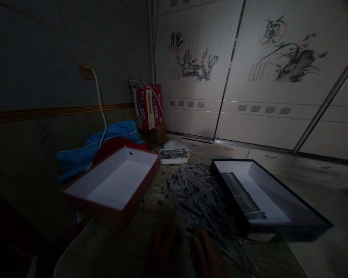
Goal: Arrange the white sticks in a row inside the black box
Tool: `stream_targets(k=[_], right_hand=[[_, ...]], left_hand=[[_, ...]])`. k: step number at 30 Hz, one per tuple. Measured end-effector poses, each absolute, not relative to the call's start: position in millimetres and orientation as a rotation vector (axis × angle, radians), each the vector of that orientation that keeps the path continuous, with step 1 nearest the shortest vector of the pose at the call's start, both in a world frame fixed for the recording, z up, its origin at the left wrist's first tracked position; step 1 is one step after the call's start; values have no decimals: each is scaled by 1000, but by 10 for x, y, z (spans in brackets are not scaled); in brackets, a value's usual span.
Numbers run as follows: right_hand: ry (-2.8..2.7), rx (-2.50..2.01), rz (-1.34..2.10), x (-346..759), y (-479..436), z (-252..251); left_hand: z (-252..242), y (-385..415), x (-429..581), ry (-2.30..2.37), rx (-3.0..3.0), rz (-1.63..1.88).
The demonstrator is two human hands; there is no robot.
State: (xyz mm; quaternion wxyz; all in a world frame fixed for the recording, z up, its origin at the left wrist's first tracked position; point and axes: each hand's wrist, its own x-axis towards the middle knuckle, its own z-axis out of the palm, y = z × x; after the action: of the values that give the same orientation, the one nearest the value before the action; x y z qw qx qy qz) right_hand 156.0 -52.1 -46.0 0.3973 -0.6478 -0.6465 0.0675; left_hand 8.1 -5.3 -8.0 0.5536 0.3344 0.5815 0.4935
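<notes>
Both hands are low in the dim head view, at the near edge of a pile of thin clear and dark pen-like sticks (194, 189). My left hand (162, 245) is just left of the pile, its fingers bent and close together. Beside it, my right hand (205, 251) has curled fingers at the pile's near end. Whatever is between the fingers is too dark to make out. To the right, a dark-edged box with a white inside (266, 185) holds a row of similar sticks (243, 195) laid side by side.
A red box with a bare white inside (113, 181) stands on the left of the table (104, 247). Behind the pile sits a white tray (174, 159) of sticks. Blue cloth (116, 133), a white cable (100, 104) and a red carton (147, 106) are farther back.
</notes>
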Motion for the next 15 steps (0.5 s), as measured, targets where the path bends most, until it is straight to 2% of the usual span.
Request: stream_targets(k=[10, 15], right_hand=[[-1541, -1743, 331, 1502, -475, -353], [-1570, -1664, 275, 1511, -497, -343]], left_hand=[[-8, -83, 111, 1337, 860, 1158], [39, -93, 119, 1321, 886, 1117]])
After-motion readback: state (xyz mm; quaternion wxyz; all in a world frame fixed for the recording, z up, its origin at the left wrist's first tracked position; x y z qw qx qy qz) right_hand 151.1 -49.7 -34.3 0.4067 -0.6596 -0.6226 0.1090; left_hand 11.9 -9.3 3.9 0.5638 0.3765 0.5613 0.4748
